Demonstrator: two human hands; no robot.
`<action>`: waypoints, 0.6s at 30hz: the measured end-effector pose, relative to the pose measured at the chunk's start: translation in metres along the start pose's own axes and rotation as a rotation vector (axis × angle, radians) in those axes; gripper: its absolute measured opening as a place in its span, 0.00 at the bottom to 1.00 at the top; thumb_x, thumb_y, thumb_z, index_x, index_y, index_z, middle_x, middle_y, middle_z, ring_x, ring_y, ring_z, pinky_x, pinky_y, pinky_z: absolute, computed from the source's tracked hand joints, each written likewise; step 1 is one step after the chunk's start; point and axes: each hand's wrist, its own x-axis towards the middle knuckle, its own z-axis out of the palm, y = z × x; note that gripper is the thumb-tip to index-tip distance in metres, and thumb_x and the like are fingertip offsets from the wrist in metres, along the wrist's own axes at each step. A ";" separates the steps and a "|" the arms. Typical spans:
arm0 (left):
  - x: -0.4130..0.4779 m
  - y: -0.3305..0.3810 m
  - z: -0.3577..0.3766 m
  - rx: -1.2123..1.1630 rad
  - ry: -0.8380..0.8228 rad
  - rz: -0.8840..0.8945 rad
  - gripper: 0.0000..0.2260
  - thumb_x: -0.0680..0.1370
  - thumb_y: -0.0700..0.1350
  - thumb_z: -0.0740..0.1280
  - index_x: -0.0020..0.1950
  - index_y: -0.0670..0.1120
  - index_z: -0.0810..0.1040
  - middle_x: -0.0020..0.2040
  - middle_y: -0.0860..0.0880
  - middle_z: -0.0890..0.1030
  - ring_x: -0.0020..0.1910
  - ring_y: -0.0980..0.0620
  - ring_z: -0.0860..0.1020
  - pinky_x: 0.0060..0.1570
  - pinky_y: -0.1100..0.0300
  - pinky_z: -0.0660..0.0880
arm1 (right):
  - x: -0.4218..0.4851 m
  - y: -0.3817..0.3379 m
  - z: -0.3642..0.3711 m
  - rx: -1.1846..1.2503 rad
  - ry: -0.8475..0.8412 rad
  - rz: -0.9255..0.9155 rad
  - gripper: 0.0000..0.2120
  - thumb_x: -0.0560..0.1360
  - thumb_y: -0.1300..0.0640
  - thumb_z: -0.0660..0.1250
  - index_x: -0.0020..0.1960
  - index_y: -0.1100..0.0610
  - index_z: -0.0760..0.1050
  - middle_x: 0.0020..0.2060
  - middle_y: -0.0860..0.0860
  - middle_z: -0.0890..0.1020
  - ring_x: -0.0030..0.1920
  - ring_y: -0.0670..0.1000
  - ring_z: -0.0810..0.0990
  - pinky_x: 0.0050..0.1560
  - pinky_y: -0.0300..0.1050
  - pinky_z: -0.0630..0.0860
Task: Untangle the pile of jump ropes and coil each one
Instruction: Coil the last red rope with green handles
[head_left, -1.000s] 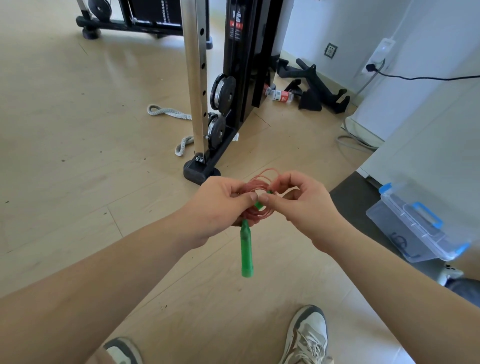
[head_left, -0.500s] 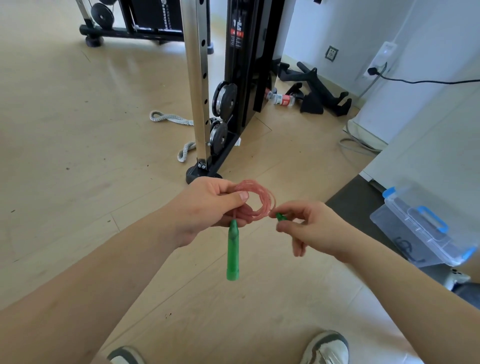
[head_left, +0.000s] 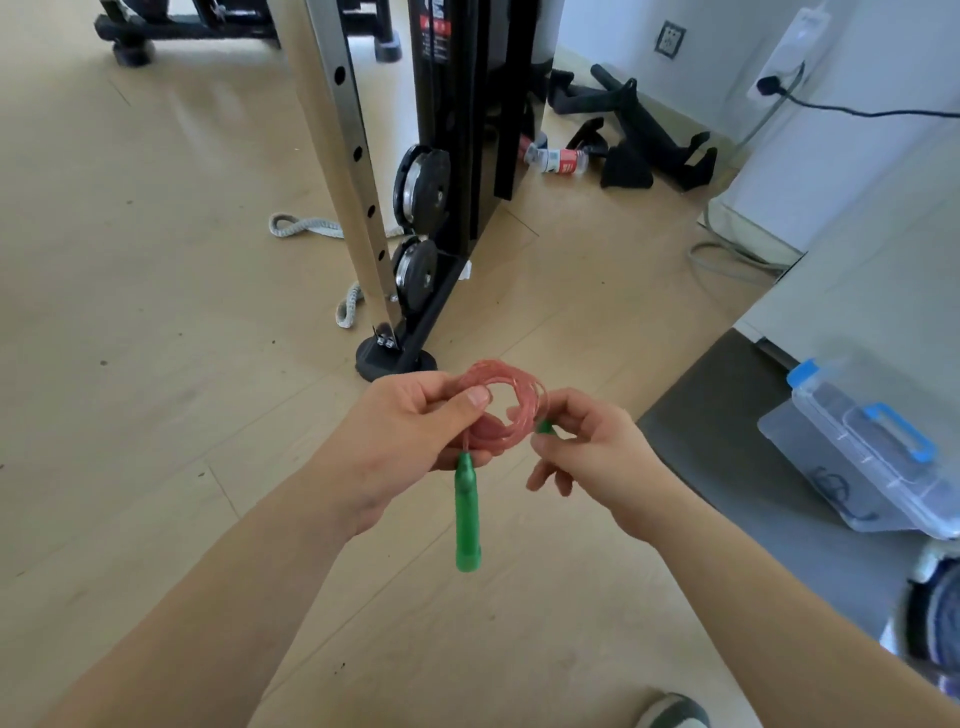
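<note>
Jump rope (head_left: 501, 410): pink cord, 1 coil, gripped by left hand (head_left: 410, 441) fingers; green handle (head_left: 467, 514) hangs; right hand (head_left: 582, 457) fingers pinch 2nd handle (head_left: 544, 427).

Wood floor (head_left: 130, 312), grey rope (head_left: 304, 228), bottle (head_left: 556, 158), dark mat (head_left: 717, 415)

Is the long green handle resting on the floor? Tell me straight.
No: the long green handle hangs in the air from the coiled red rope, well above the wooden floor.
</note>
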 end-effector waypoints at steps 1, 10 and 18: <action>0.003 0.009 0.004 0.029 -0.006 -0.005 0.08 0.82 0.44 0.68 0.59 0.45 0.84 0.45 0.45 0.88 0.44 0.45 0.87 0.49 0.54 0.84 | -0.001 -0.005 -0.007 0.074 0.008 -0.003 0.20 0.74 0.77 0.62 0.56 0.57 0.80 0.55 0.55 0.84 0.36 0.57 0.85 0.34 0.49 0.72; -0.019 0.194 0.050 0.342 -0.187 0.157 0.07 0.83 0.42 0.67 0.55 0.48 0.85 0.43 0.45 0.87 0.42 0.46 0.85 0.48 0.54 0.84 | -0.054 -0.182 -0.092 0.188 -0.039 -0.051 0.20 0.71 0.58 0.70 0.63 0.55 0.80 0.45 0.52 0.86 0.37 0.55 0.81 0.38 0.54 0.74; -0.083 0.438 0.092 0.581 -0.130 0.307 0.05 0.81 0.46 0.67 0.47 0.52 0.83 0.36 0.50 0.83 0.34 0.52 0.80 0.38 0.54 0.78 | -0.113 -0.438 -0.185 -0.310 -0.024 -0.202 0.07 0.81 0.52 0.69 0.55 0.43 0.83 0.47 0.40 0.87 0.49 0.41 0.85 0.55 0.39 0.80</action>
